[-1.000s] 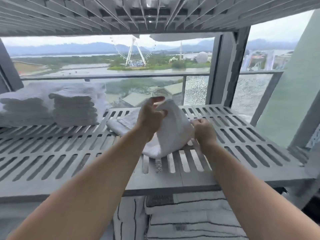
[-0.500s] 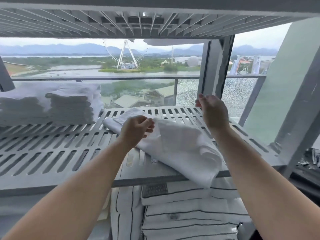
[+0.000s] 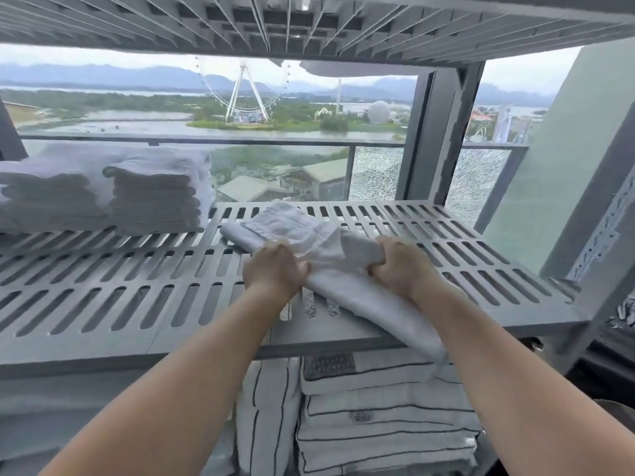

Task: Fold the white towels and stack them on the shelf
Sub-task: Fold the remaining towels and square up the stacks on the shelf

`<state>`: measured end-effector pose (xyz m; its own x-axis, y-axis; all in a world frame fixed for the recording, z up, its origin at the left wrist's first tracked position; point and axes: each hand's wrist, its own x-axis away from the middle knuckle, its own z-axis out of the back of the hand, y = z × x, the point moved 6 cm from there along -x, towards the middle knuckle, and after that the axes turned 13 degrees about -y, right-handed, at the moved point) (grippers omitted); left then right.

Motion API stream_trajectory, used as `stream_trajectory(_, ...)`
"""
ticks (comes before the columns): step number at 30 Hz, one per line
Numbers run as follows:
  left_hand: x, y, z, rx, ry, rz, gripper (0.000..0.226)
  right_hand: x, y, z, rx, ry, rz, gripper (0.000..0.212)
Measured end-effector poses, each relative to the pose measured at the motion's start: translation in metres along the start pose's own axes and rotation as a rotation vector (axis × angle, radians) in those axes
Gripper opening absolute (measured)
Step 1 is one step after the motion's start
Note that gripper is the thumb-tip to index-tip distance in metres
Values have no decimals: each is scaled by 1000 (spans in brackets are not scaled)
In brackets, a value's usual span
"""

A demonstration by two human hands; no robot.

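A white towel lies diagonally across the middle of the grey slotted shelf, its near end hanging over the front edge. My left hand grips the towel at its middle. My right hand is closed on a bunched fold of the same towel just to the right. Two stacks of folded white towels stand at the back left of the shelf.
Below the shelf, striped white towels are piled in a stack. Another slotted shelf runs overhead. A grey upright post stands at the back right, with a glass railing and window behind.
My right hand came down from above the shelf's back right and closed on the towel. My left hand shifted right along the towel, and the towel is now bunched between both hands.
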<state>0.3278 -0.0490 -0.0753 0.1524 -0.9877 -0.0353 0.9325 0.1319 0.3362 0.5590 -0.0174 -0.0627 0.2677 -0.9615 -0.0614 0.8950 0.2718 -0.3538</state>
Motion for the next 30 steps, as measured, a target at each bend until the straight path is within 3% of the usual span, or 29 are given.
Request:
stream_trajectory(2,1,-2,-5,-56,-28,84,61,1,6,2,-55,104,-20,13)
stream_trajectory(5,3,4,-11,-138,-42,132,66,-8,16,6,-108,147,-82,9)
stream_trajectory(11,7,42,-28,-182,-200,155,72,-36,53,18,-432,146,-225,12)
stream_trajectory(15,2,64,-43,-198,-273,155,80,-44,97,28,-700,196,-399,24)
stream_trajectory(18,-5,65,-52,-250,-297,184,82,-33,120,47,-409,381,-481,44)
stream_trajectory(21,-18,61,-56,-259,-313,131,78,-20,97,66,-181,666,-192,42)
stream_trajectory(23,-28,56,-54,-270,-343,72,76,-29,71,64,-154,527,77,27)
stream_trajectory(25,-36,49,-47,-297,-362,32,73,-40,45,43,-160,150,245,16)
stream_trajectory(27,-42,41,-36,-365,-359,46,69,-44,32,14,-109,-154,264,13)
stream_trajectory(30,-42,38,-19,-531,-295,139,59,-46,33,-4,160,-175,133,31)
